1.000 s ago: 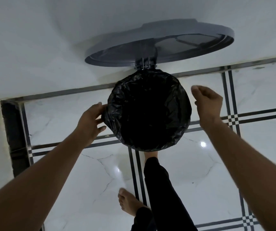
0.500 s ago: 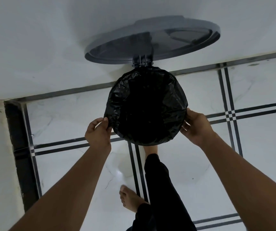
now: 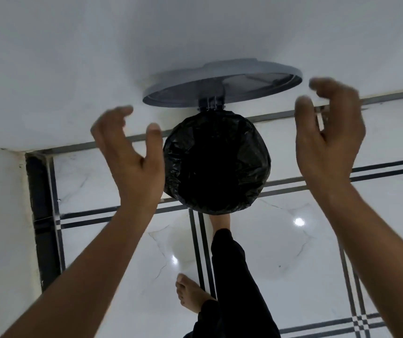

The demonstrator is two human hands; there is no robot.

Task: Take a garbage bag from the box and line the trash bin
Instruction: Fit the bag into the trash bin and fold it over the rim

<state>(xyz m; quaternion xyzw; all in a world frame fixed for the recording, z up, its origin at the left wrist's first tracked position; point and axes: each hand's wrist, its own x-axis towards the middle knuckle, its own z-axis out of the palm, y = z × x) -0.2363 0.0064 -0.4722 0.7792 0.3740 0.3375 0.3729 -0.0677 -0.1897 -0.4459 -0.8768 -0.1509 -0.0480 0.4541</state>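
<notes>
Black plastic garbage bag (image 3: 216, 167) folded over the round trash bin's rim, grey hinged lid (image 3: 222, 84) raised; left hand (image 3: 132, 159) and right hand (image 3: 329, 140) spread, empty: lining apparently complete.

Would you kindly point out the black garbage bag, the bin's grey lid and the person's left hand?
black garbage bag (image 3: 216, 164), head view, on its dark middle inside the bin opening.
grey lid (image 3: 222, 84), head view, on its raised underside.
left hand (image 3: 132, 164), head view, on the palm.

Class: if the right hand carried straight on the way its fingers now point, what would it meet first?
Probably the raised grey lid: the right hand points its fingers toward the lid's rim, though depth is unclear.
</notes>
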